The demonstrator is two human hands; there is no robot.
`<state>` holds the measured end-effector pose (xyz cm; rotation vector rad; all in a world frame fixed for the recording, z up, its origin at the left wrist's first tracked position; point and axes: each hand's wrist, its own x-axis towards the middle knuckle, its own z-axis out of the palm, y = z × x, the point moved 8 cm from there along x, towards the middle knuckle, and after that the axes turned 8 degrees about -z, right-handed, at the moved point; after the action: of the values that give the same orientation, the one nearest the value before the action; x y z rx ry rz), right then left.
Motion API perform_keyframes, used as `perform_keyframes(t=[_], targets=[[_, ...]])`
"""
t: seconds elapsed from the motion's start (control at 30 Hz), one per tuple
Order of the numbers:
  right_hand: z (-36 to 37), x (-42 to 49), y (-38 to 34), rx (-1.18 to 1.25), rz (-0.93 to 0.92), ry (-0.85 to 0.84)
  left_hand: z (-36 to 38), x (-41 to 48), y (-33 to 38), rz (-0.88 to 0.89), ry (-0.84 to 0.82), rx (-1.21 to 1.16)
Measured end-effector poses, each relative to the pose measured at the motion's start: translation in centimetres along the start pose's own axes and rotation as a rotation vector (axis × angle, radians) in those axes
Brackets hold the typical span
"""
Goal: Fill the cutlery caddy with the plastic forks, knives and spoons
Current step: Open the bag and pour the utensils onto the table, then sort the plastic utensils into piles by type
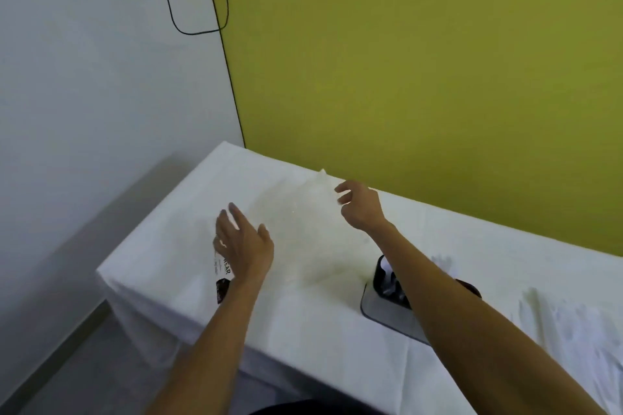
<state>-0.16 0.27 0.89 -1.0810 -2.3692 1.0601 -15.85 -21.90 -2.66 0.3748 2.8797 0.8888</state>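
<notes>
Two bare hands are hovering over the white-clothed table (188,280), both with fingers spread and gripping nothing. The left hand (241,246) is covering the upper end of a printed packet (224,280); the right hand (360,205) is reaching toward twelve o'clock beside a clear plastic bag (303,222) (blurred). The black cutlery caddy (387,300) is sitting at four o'clock from the bag, under the right forearm, with pale plastic cutlery (553,320) lying at its three o'clock.

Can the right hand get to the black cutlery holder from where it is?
Probably yes. The right hand is open over a clear plastic bag, and the black cutlery caddy stands right under that same forearm on the white table. Nothing seems to block it; pulling back should do.
</notes>
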Motion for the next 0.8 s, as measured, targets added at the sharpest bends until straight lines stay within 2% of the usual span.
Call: perform_keyframes(t=[0.07, 0.13, 0.23, 0.33, 0.43, 0.57, 0.67, 0.8], targets=[[2.3, 0.1, 0.5, -0.088, 0.025, -0.046, 2.8, -2.3, 1.2, 0.247, -0.116, 0.098], [4.0, 0.1, 1.0, -0.149, 0.040, -0.090, 6.1, -4.7, 1.1, 0.378, -0.298, 0.233], [5.2, -0.1, 1.7, -0.184, 0.065, -0.146, 9.3, -5.7, -1.2, 0.364, -0.479, 0.397], [4.8, 0.0, 2.1, -0.210, 0.072, -0.171, 10.0, -4.6, -1.9, 0.329, -0.540, 0.458], [2.4, 0.0, 2.2, -0.203, 0.052, -0.126, 9.1, -4.0, 1.9, 0.346, -0.511, 0.373], [-3.6, -0.7, 3.1, -0.182, 0.049, 0.011, 8.3, -6.1, 11.3, 0.468, -0.521, 0.130], [-9.8, -2.6, 4.7, -0.135, 0.097, 0.179, 7.9, -8.7, 17.7, 0.586, -0.544, -0.021], [-18.6, -9.4, 10.7, -0.089, 0.258, 0.402, 8.4, -15.1, 25.2, 0.717, -0.616, -0.169]])
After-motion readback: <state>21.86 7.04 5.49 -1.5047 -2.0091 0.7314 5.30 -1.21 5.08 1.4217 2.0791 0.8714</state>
